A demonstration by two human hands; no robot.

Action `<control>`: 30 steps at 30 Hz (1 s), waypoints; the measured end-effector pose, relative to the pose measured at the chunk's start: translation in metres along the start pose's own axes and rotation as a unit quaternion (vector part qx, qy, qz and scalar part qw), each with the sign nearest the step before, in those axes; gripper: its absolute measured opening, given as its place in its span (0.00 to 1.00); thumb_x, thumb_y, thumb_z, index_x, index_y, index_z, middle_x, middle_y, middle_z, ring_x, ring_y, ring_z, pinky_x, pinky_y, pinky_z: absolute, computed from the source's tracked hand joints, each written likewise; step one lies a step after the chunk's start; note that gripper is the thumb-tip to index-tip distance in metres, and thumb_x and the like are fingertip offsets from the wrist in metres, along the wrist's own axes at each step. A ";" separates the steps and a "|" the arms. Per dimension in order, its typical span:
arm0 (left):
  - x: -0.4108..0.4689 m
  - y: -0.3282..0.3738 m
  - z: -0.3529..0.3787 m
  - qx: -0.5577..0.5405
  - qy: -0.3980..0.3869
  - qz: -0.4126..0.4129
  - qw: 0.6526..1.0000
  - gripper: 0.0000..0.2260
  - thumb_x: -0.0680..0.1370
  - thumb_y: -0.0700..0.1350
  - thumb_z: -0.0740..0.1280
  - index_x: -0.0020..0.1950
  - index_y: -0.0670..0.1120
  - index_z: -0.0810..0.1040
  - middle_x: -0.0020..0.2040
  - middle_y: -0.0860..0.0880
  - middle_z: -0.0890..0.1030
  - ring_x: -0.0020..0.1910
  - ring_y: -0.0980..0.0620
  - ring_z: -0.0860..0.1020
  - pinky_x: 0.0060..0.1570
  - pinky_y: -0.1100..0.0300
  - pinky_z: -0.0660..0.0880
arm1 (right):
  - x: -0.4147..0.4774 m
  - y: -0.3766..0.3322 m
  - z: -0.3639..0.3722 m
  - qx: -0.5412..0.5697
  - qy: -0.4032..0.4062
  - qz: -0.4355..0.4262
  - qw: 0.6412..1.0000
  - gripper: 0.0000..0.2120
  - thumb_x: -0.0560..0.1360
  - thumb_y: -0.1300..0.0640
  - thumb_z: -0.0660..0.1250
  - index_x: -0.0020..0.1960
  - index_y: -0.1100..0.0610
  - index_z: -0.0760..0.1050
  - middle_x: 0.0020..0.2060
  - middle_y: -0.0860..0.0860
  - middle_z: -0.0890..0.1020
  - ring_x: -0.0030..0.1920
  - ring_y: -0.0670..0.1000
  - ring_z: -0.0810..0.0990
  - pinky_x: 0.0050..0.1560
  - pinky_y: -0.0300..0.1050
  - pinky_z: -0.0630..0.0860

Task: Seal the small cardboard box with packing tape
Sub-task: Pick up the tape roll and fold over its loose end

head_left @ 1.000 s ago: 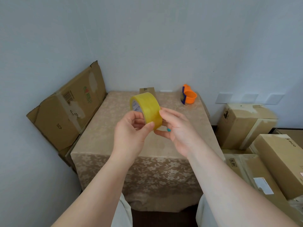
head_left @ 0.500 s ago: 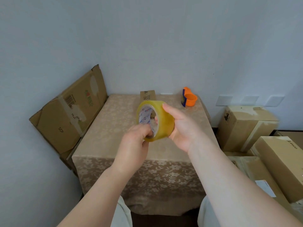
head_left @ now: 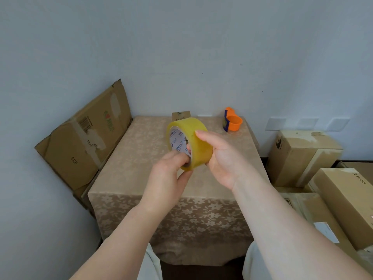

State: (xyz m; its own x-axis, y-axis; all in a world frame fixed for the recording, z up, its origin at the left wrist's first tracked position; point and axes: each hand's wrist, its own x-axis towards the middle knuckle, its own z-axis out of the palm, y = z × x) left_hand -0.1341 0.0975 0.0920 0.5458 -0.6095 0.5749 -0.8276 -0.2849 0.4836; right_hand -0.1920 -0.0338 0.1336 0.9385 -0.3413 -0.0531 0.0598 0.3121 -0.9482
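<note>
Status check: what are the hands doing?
Left hand, right hand grip the tape roll. Small box at the table's far edge. Orange dispenser well aside.

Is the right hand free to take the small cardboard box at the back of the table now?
Probably not yet: the right hand grips the tape roll, as does the left hand. Nothing on the table blocks the way to the small cardboard box.

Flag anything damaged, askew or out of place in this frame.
Only the flattened cardboard sheet leaning tilted against the wall left of the table: its face shows pale torn patches around old tape. The tape roll, what shows of the small box and the orange dispenser look intact.
</note>
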 end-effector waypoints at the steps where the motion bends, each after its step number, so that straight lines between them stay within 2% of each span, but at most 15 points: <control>1: -0.001 0.000 0.000 0.005 -0.001 0.006 1.000 0.07 0.67 0.34 0.72 0.41 0.43 0.77 0.40 0.52 0.77 0.40 0.57 0.73 0.40 0.72 0.67 | 0.000 -0.001 0.000 0.000 0.003 -0.001 1.000 0.09 0.75 0.54 0.65 0.50 0.58 0.79 0.39 0.53 0.82 0.43 0.52 0.80 0.51 0.50 0.73; 3: -0.001 0.001 0.000 0.018 -0.002 0.022 1.000 0.07 0.68 0.34 0.71 0.40 0.44 0.76 0.40 0.50 0.77 0.40 0.53 0.74 0.38 0.70 0.67 | 0.000 -0.002 0.001 -0.003 0.010 -0.004 1.000 0.07 0.75 0.53 0.66 0.46 0.56 0.79 0.33 0.50 0.82 0.38 0.49 0.79 0.48 0.48 0.74; 8: -0.002 -0.001 0.002 0.075 -0.022 0.044 0.996 0.07 0.68 0.31 0.71 0.41 0.40 0.77 0.41 0.45 0.80 0.40 0.45 0.77 0.39 0.57 0.74 | 0.000 0.000 0.001 0.001 0.011 -0.015 1.000 0.04 0.73 0.54 0.68 0.42 0.52 0.80 0.30 0.46 0.81 0.33 0.46 0.79 0.43 0.47 0.74; 13: -0.005 -0.002 0.003 0.060 -0.016 0.036 0.997 0.05 0.69 0.34 0.71 0.43 0.41 0.78 0.42 0.45 0.80 0.42 0.50 0.75 0.44 0.68 0.67 | -0.001 0.000 0.000 0.006 -0.006 -0.015 1.000 0.06 0.74 0.57 0.66 0.48 0.56 0.80 0.41 0.55 0.82 0.43 0.52 0.79 0.47 0.52 0.75; 16: -0.005 -0.002 0.003 0.065 -0.016 0.030 0.997 0.07 0.69 0.32 0.71 0.44 0.40 0.79 0.43 0.45 0.80 0.42 0.48 0.76 0.42 0.67 0.68 | -0.002 0.000 0.000 0.016 -0.018 -0.016 1.000 0.05 0.72 0.58 0.67 0.47 0.56 0.79 0.39 0.54 0.81 0.42 0.52 0.79 0.44 0.50 0.75; 18: -0.004 -0.001 0.002 0.066 -0.012 0.023 0.998 0.09 0.68 0.30 0.71 0.45 0.41 0.80 0.43 0.46 0.80 0.42 0.47 0.76 0.40 0.63 0.71 | -0.004 0.000 0.000 0.018 -0.038 -0.022 0.999 0.06 0.71 0.59 0.67 0.48 0.57 0.78 0.39 0.54 0.81 0.42 0.52 0.79 0.46 0.49 0.74; 20: -0.003 0.000 0.001 0.059 -0.004 0.021 0.998 0.09 0.68 0.30 0.70 0.46 0.41 0.80 0.43 0.45 0.80 0.41 0.49 0.75 0.39 0.63 0.71 | -0.005 0.001 -0.001 0.021 -0.058 -0.031 0.998 0.06 0.73 0.62 0.66 0.49 0.58 0.78 0.40 0.54 0.82 0.44 0.53 0.79 0.47 0.50 0.74; 23: -0.001 0.000 -0.002 0.040 -0.008 0.015 0.999 0.06 0.70 0.39 0.70 0.46 0.42 0.80 0.42 0.47 0.79 0.41 0.52 0.74 0.39 0.63 0.70 | -0.007 0.002 -0.004 0.008 -0.083 -0.037 0.996 0.11 0.69 0.60 0.67 0.52 0.59 0.78 0.43 0.55 0.83 0.48 0.54 0.80 0.51 0.51 0.74; 26: -0.001 0.000 -0.003 0.031 -0.014 0.002 0.999 0.08 0.70 0.45 0.68 0.46 0.42 0.80 0.43 0.47 0.80 0.42 0.55 0.74 0.39 0.60 0.71 | -0.007 0.003 -0.005 0.004 -0.093 -0.036 0.995 0.12 0.69 0.60 0.67 0.53 0.59 0.78 0.47 0.56 0.82 0.52 0.54 0.79 0.56 0.53 0.72; 30: -0.001 -0.001 -0.003 0.004 -0.005 0.008 1.000 0.06 0.70 0.40 0.71 0.45 0.41 0.81 0.42 0.48 0.80 0.43 0.57 0.73 0.42 0.70 0.69 | -0.010 0.004 -0.002 -0.010 -0.080 -0.047 0.996 0.05 0.74 0.63 0.66 0.47 0.57 0.79 0.42 0.54 0.83 0.48 0.52 0.80 0.56 0.52 0.72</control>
State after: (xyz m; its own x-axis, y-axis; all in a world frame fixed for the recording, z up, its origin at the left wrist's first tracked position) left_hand -0.1336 0.1006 0.0929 0.5318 -0.6212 0.5756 -0.8368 -0.2811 0.4698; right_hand -0.2021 -0.0311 0.1299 0.9711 -0.2225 0.0860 0.1453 0.2662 -0.9529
